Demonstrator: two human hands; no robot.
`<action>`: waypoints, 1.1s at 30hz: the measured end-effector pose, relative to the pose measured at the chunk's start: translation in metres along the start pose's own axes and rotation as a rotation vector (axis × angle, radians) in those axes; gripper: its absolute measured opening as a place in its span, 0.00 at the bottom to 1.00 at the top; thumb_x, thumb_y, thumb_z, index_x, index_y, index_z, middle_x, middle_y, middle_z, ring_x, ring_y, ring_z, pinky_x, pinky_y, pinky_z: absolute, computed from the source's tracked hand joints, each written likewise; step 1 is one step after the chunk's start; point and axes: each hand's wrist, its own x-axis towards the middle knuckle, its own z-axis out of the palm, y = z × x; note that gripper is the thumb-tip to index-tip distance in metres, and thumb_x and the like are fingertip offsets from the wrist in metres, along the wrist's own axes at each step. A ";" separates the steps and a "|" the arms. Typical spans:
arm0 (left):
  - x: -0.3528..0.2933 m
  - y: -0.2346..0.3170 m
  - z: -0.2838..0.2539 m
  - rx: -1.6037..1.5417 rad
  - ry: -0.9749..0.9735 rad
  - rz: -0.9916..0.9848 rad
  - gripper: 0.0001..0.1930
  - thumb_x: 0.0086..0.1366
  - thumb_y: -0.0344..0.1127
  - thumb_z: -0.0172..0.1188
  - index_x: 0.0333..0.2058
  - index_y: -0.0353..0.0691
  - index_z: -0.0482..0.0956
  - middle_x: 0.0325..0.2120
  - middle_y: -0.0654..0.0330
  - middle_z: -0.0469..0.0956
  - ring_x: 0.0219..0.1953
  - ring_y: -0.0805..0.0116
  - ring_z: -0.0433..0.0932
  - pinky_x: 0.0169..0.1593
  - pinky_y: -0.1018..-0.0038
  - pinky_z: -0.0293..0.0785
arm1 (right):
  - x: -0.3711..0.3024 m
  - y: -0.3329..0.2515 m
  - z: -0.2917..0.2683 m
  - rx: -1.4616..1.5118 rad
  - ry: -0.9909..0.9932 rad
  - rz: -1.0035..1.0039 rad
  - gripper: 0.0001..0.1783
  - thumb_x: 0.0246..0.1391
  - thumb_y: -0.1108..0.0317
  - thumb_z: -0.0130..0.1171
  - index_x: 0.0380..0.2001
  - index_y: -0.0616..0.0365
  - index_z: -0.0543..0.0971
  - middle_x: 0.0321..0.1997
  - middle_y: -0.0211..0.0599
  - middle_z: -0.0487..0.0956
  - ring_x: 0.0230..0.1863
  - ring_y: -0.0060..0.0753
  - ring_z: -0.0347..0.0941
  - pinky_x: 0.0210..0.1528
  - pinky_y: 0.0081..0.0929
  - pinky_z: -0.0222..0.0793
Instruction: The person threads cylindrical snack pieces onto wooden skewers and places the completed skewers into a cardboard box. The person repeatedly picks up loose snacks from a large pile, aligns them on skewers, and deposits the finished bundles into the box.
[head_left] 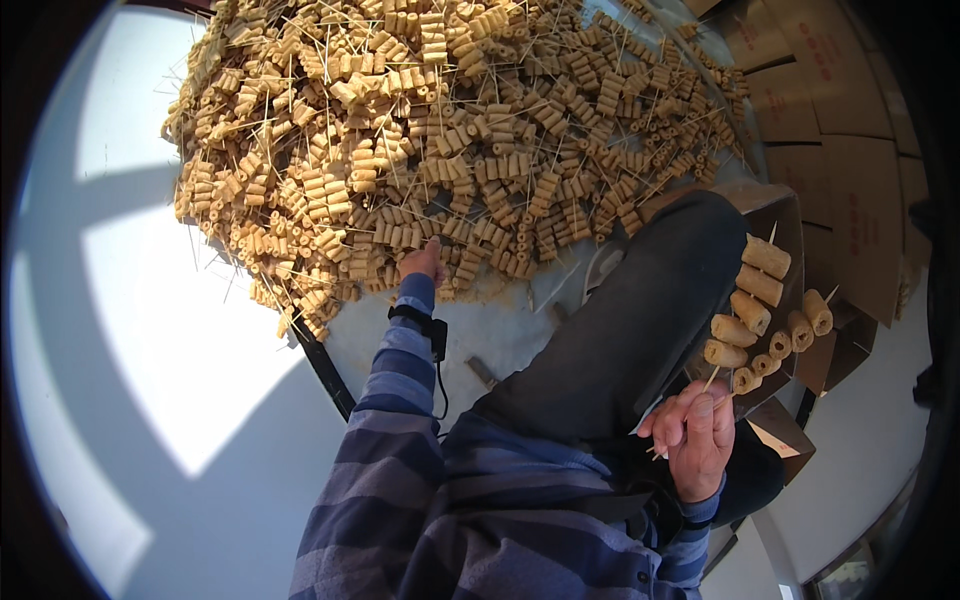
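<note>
My right hand (698, 440) is closed round the thin wooden sticks of two skewers, in front of my body at the right. One skewer (748, 308) carries several tan, tube-shaped rolls and leans up to the right. Beside it, the other skewer (782, 345) bears similar rolls, with hollow ends showing. My left hand (424, 262) reaches out to the near edge of a large heap of the same skewered rolls (430, 150). Its fingers look curled against the rolls there; whatever is between them is too small to make out.
Behind the raised dark-trousered knee (630, 300) stands an open cardboard box (775, 215). Stacked brown cartons (860, 170) line the right side. A pale surface (150, 330) with bright sunlight lies at the left, and a dark bar (325, 375) runs below the heap.
</note>
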 end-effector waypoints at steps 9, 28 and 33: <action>-0.015 0.073 -0.034 1.066 0.251 0.773 0.19 0.59 0.32 0.64 0.50 0.45 0.78 0.45 0.49 0.78 0.47 0.48 0.80 0.46 0.57 0.79 | -0.006 0.003 0.000 -0.028 0.033 0.053 0.14 0.74 0.59 0.42 0.40 0.60 0.68 0.21 0.31 0.68 0.20 0.22 0.65 0.37 0.33 0.77; -0.032 0.090 -0.069 1.577 0.133 0.983 0.08 0.61 0.33 0.60 0.36 0.40 0.84 0.43 0.49 0.74 0.45 0.50 0.78 0.44 0.58 0.80 | 0.002 0.009 -0.006 0.047 0.009 0.177 0.16 0.74 0.57 0.43 0.44 0.61 0.69 0.22 0.29 0.68 0.22 0.20 0.67 0.39 0.27 0.78; -0.076 0.084 -0.120 1.261 0.087 0.894 0.09 0.63 0.37 0.60 0.33 0.37 0.82 0.37 0.48 0.81 0.39 0.50 0.82 0.43 0.58 0.79 | 0.003 0.009 -0.004 0.082 0.022 0.207 0.17 0.72 0.55 0.48 0.42 0.60 0.70 0.21 0.25 0.66 0.19 0.16 0.63 0.32 0.24 0.76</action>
